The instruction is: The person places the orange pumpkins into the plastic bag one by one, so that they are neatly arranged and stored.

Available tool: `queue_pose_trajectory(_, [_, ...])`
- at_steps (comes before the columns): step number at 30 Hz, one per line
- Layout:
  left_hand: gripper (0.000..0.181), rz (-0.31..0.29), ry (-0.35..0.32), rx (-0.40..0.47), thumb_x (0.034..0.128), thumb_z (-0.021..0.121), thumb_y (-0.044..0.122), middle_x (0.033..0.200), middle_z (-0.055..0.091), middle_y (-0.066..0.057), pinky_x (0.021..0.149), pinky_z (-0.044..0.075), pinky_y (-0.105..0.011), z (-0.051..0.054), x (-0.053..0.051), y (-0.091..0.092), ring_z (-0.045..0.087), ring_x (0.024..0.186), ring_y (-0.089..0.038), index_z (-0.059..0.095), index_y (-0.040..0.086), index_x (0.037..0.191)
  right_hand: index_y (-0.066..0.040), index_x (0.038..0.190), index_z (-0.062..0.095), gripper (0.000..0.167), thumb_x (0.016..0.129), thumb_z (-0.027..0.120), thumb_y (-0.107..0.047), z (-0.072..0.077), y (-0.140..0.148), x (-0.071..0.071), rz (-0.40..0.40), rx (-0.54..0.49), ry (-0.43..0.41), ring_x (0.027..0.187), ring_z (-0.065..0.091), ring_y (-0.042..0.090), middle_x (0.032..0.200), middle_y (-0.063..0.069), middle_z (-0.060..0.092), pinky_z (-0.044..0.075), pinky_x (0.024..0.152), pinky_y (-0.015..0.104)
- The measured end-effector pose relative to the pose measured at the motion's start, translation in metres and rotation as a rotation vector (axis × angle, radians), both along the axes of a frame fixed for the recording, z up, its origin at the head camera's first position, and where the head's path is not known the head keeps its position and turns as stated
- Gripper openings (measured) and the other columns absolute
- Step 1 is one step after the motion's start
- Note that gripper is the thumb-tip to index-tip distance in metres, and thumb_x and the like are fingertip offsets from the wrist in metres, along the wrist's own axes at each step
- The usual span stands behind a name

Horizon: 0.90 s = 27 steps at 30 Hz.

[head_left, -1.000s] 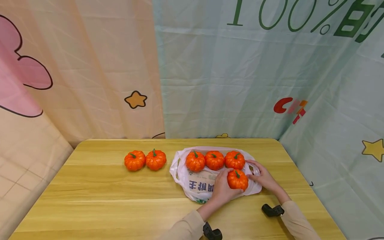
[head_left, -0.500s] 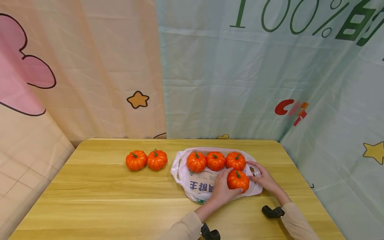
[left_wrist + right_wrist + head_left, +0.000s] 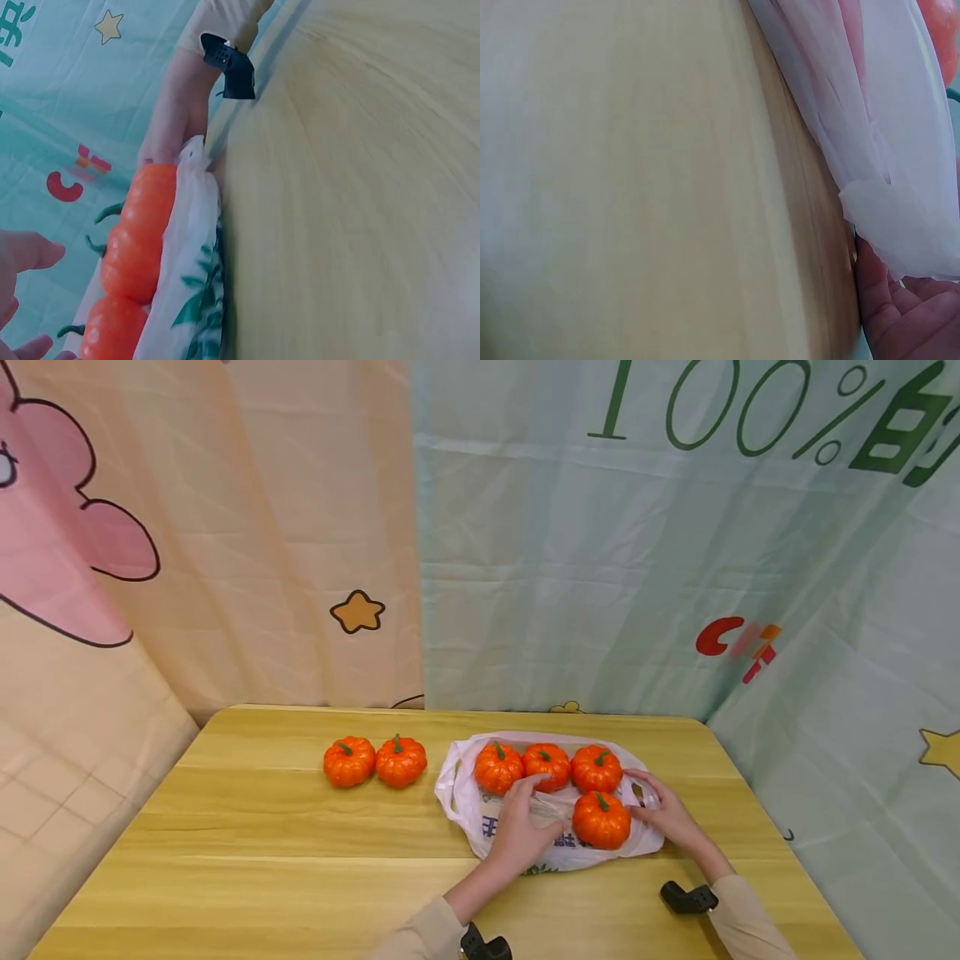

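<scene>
A white plastic bag (image 3: 459,793) with dark printing lies spread wide on the table, its rim standing up around several small orange pumpkins. Three of them, a left one (image 3: 498,770), a middle one (image 3: 542,763) and a right one (image 3: 597,768), form the back row. In front of the right one sits another pumpkin (image 3: 602,823). My left hand (image 3: 516,832), fingers spread and holding nothing, is over the bag's front middle, left of that front pumpkin. At the bag's right end, my right hand (image 3: 670,815) grips the plastic (image 3: 900,225) with curled fingers, partly hidden in the right wrist view.
Two more orange pumpkins, one (image 3: 349,763) and another (image 3: 401,762), sit side by side on the wooden table (image 3: 262,860) left of the bag. Printed curtains (image 3: 555,568) hang behind the table and at its sides. Each wrist wears a black camera mount (image 3: 688,897).
My left hand has let go of the front right pumpkin and moved left, its fingers now apart from it. My right hand stays at the bag's right end. The head view has shifted slightly.
</scene>
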<state>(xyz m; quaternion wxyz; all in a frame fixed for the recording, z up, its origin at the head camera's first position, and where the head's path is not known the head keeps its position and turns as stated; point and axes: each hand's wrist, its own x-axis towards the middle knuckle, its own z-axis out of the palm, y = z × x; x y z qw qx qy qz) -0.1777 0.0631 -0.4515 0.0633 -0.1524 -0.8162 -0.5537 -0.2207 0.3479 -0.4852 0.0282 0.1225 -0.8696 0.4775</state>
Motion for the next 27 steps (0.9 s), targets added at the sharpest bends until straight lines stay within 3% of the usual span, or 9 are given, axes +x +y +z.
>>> queue_pose_trajectory(6, [0.057,0.028,0.039,0.020,0.0784,0.075,0.011,0.126,0.053,-0.010,0.088,0.047,-0.036,0.004,0.002,-0.032,0.050,0.112,-0.030,0.051,0.011,0.130,0.002,0.136,0.045,0.057,0.085,0.069,-0.009,0.001,0.001,-0.001,0.005,-0.015,-0.028,0.119,0.032,-0.014,0.143,0.027,0.041,0.023,0.092,-0.002])
queue_pose_trajectory(11, [0.055,0.072,0.057,-0.020,0.0785,0.075,0.011,0.129,0.053,-0.007,0.090,0.047,-0.042,0.000,0.008,-0.057,0.050,0.117,-0.029,0.052,0.012,0.129,0.003,0.136,0.046,0.057,0.085,0.068,-0.006,0.001,0.001,-0.001,0.016,-0.023,-0.020,0.117,0.031,-0.016,0.142,0.028,0.041,0.024,0.091,-0.002])
queue_pose_trajectory(15, [0.056,0.128,0.085,-0.031,0.0759,0.077,0.009,0.125,0.054,-0.008,0.088,0.047,-0.038,-0.003,0.009,-0.077,0.051,0.113,-0.030,0.054,0.011,0.127,0.005,0.135,0.045,0.056,0.084,0.068,-0.003,0.001,0.001,-0.001,0.037,-0.044,0.002,0.114,0.030,-0.020,0.141,0.030,0.041,0.024,0.091,-0.002])
queue_pose_trajectory(27, [0.061,0.306,0.219,-0.110,0.0710,0.080,0.002,0.121,0.061,-0.013,0.081,0.049,-0.043,0.001,0.001,-0.150,0.052,0.109,-0.031,0.053,0.004,0.126,0.005,0.135,0.046,0.056,0.084,0.067,-0.004,0.003,0.001,-0.001,0.043,-0.040,0.000,0.115,0.028,-0.021,0.140,0.030,0.042,0.021,0.091,-0.003])
